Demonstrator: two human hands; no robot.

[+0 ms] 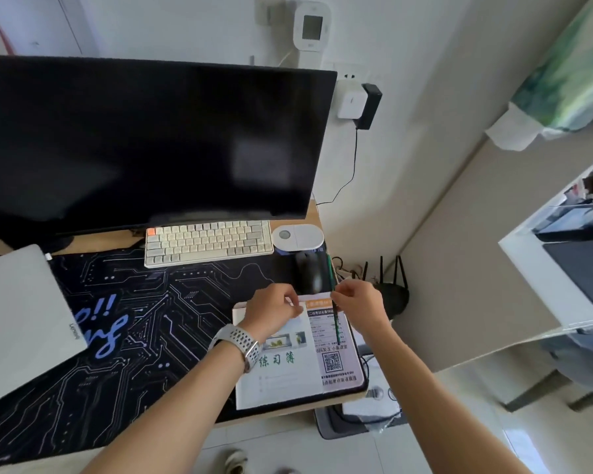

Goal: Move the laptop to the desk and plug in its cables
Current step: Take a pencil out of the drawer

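On the desk (290, 218), the closed silver laptop (21, 316) lies at the far left, left of the monitor's (151, 142) lower corner, resting partly on the dark circuit-patterned desk mat (144, 319) with its lid shut and a small white plug (48, 256) just at its upper right corner. Right of the laptop, below the monitor's bottom edge, sits a pale keyboard (208, 241), and to the right of that a white oval device (298, 237) with a black mouse (308, 276) just in front of it. Below the monitor's right half, the left hand (273, 311), with a perforated watch band (240, 340) at its wrist, pinches the top edge of a white paper slip (317, 297) over an exercise book (288, 357) and a printed leaflet (332, 347) on the mat's right end. The right hand (358, 304) pinches the same slip's other end, fingers closed narrow, with a thin green pencil (332, 302) beside its fingertips; whether it touches them I cannot tell. Right of the monitor's upper corner, a black adapter (368, 106) and white plug block (351, 102) sit on the wall, and a black router (392, 292) stands below the desk's right edge.
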